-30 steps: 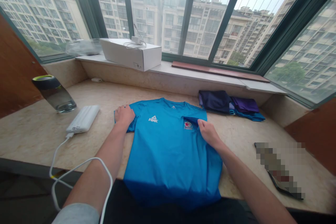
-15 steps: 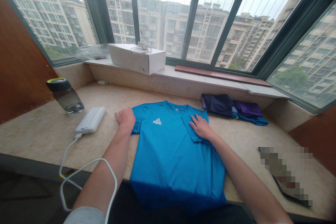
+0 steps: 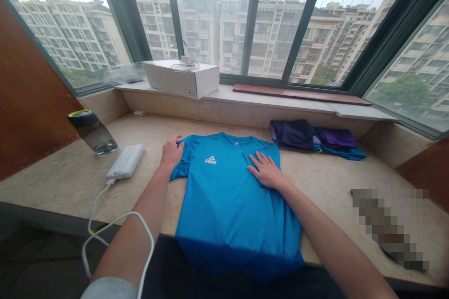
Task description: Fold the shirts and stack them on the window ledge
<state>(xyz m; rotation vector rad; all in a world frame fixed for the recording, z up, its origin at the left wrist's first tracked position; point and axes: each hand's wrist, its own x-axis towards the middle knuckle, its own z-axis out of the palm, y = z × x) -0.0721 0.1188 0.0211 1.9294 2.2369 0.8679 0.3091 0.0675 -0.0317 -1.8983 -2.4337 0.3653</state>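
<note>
A blue T-shirt [image 3: 231,196] with a white chest logo lies front up on the stone ledge, its lower part hanging over the near edge. The sleeve on the right is folded in over the chest. On that folded sleeve my right hand [image 3: 268,171] rests flat, fingers spread. At the other sleeve, still pointing outward, my left hand [image 3: 171,152] has its thumb and fingers bent around the upper edge of the cloth. Part of its grip is hidden behind the hand.
Folded dark and purple clothes [image 3: 293,135] lie back right. At left stand a water bottle [image 3: 93,133] and a white power bank [image 3: 126,162], whose cable [image 3: 145,229] loops over my left forearm. A white box [image 3: 182,79] sits on the sill. A blurred flat object [image 3: 389,231] lies right.
My left hand has shifted a little right onto the sleeve and its fingers now bend around the cloth. My right hand stays flat on the folded sleeve. The view has shifted slightly.
</note>
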